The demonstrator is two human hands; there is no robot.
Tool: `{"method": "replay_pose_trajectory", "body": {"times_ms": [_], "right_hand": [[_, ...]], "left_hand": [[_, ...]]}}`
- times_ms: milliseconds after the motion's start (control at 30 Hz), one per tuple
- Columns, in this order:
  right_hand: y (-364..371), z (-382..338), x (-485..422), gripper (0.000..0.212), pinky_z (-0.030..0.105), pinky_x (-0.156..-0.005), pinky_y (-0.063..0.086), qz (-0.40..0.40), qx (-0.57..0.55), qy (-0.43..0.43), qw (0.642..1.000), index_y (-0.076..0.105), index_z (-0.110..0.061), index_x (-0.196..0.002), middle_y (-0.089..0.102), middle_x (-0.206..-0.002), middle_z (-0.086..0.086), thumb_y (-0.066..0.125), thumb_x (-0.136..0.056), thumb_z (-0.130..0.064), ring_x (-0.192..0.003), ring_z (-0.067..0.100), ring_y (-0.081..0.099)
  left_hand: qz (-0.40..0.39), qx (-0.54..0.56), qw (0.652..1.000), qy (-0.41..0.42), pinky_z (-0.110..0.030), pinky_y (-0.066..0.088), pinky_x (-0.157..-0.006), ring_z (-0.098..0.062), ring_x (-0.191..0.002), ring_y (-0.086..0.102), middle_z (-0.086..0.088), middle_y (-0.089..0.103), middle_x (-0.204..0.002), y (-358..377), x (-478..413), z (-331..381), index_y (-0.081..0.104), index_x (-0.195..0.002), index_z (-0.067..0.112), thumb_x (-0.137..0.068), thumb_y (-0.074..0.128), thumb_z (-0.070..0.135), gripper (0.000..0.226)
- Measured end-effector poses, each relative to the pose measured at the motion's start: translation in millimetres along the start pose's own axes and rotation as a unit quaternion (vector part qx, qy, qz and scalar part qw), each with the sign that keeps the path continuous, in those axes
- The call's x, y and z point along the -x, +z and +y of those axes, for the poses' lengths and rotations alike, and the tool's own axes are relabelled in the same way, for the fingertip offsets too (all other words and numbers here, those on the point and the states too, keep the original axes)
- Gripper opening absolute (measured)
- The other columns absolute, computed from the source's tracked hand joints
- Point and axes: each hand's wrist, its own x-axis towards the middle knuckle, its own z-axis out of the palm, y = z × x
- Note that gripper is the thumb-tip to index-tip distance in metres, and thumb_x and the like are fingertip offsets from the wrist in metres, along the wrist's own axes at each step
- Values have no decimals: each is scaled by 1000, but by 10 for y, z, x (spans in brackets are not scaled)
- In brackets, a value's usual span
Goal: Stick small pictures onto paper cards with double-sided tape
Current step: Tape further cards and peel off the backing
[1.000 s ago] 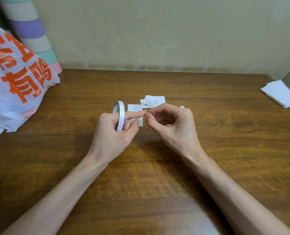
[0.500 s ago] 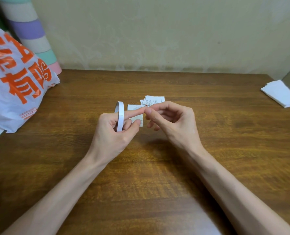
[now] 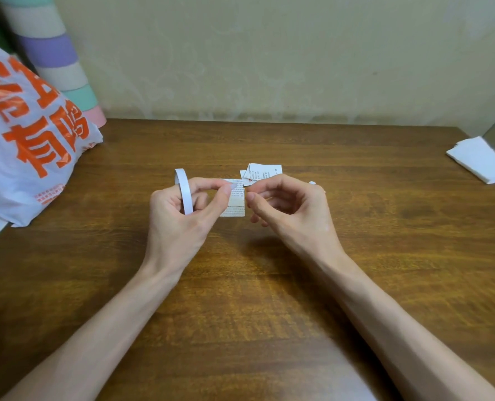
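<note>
Both hands hover over the middle of a wooden table (image 3: 269, 299). The left hand (image 3: 179, 224) carries a thin white tape roll (image 3: 184, 192), which stands on edge, looped around its fingers. Its forefinger and thumb reach right with their tips close together, above a small printed card (image 3: 236, 209). The card lies flat on the table between the two hands, with a pale strip across its middle.

The right hand (image 3: 294, 212) is curled, thumb and forefinger nearly meeting just beside the card's right edge. It cannot be told whether they pinch a bit of tape. The two hands are near each other but apart.

Just behind the card lie a few small printed paper pieces (image 3: 265, 171), overlapping. A tiny white scrap (image 3: 312, 182) peeks out beyond the right hand's knuckles.

A white plastic bag (image 3: 23, 169) with orange lettering rests on the table's left edge, with a pastel striped roll (image 3: 52, 53) behind it. A folded white sheet (image 3: 480, 160) lies at the far right.
</note>
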Motion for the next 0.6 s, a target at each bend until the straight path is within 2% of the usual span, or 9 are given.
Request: {"method": "replay_pose_trajectory", "body": {"times_ms": [67, 233, 333, 400, 500, 600], "right_hand": [[-1, 1, 0, 9, 30, -69, 58, 1, 7, -1, 1000, 74, -12, -90, 73, -76, -1, 77, -93, -5, -64, 15, 69], [12, -12, 22, 8, 23, -65, 54, 3, 3, 6, 1000, 74, -13, -91, 74, -80, 0, 74, -95, -6, -64, 14, 69], [20, -29, 32, 9, 29, -64, 57, 13, 20, -7, 1000, 74, -14, -89, 74, -81, 2, 75, -94, -6, -64, 12, 67], [21, -26, 39, 10, 31, -63, 54, 19, 43, -23, 999, 73, -14, -85, 72, -78, -2, 76, -91, -6, -63, 10, 63], [27, -12, 47, 14, 26, -59, 46, 18, 69, -36, 997, 72, -19, -83, 68, -72, -8, 77, -90, -9, -60, 8, 58], [25, 0, 50, 10, 38, -58, 50, 24, 83, -43, 995, 73, -21, -85, 70, -75, -1, 79, -92, -18, -61, 20, 61]], "left_hand": [[1, -4, 1000, -5, -29, 47, -65, -16, -53, 26, 7, 29, -52, -1, 1, -7, 81, -88, 17, -93, 79, 19, 6], [-1, -17, 1000, -22, -36, 47, -68, -20, -55, 25, 7, 28, -53, 14, 17, -14, 82, -85, 21, -92, 80, 19, 6], [-10, -24, 999, -26, -38, 46, -69, -22, -55, 25, 7, 29, -52, 10, 18, -20, 81, -84, 23, -92, 79, 16, 11], [-12, -33, 999, -25, -34, 44, -67, -18, -54, 25, 8, 28, -52, 16, 17, -26, 81, -85, 24, -93, 77, 12, 15], [-20, -51, 998, -13, -25, 42, -62, -12, -52, 25, 2, 26, -53, 23, 26, -17, 82, -92, 25, -94, 72, 4, 24], [-48, -74, 996, 20, -24, 38, -58, -12, -51, 25, -6, 26, -54, 29, 52, 0, 83, -103, 22, -95, 70, 1, 26]]}}
